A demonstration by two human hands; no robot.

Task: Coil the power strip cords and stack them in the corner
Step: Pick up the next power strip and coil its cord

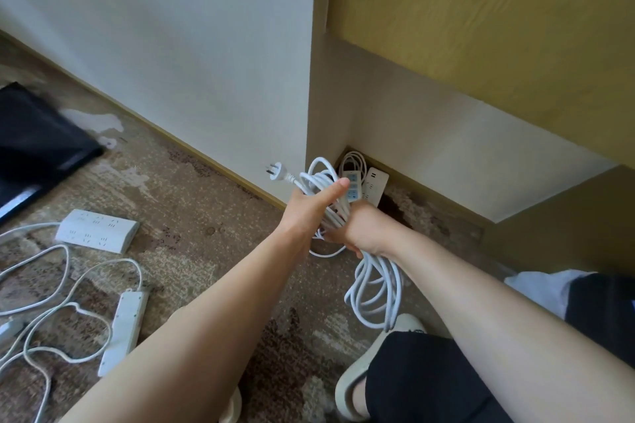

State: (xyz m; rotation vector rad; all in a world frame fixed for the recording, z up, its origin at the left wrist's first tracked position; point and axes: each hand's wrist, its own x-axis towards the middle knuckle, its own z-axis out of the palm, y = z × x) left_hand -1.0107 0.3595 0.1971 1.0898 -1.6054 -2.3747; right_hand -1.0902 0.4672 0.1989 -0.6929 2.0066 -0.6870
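Observation:
Both hands hold one coiled white cord (376,288) in the air just before the wall corner. My left hand (309,208) grips the upper loops, and the plug (276,171) sticks out to its left. My right hand (362,228) is closed around the bundle's middle, with long loops hanging below it. A power strip with blue sockets (353,186) shows just above my hands; whether it is held or lying in the corner I cannot tell. In the corner lies a white power strip (374,186) with a coiled cord (352,161) behind it.
On the patterned carpet at left lie a wide white power strip (98,230) and a narrow one (124,330) with loose, uncoiled cords (62,285). A black flat object (37,144) sits at far left. My knee and light slipper (381,364) are at bottom right, under a yellow wood cabinet (498,27).

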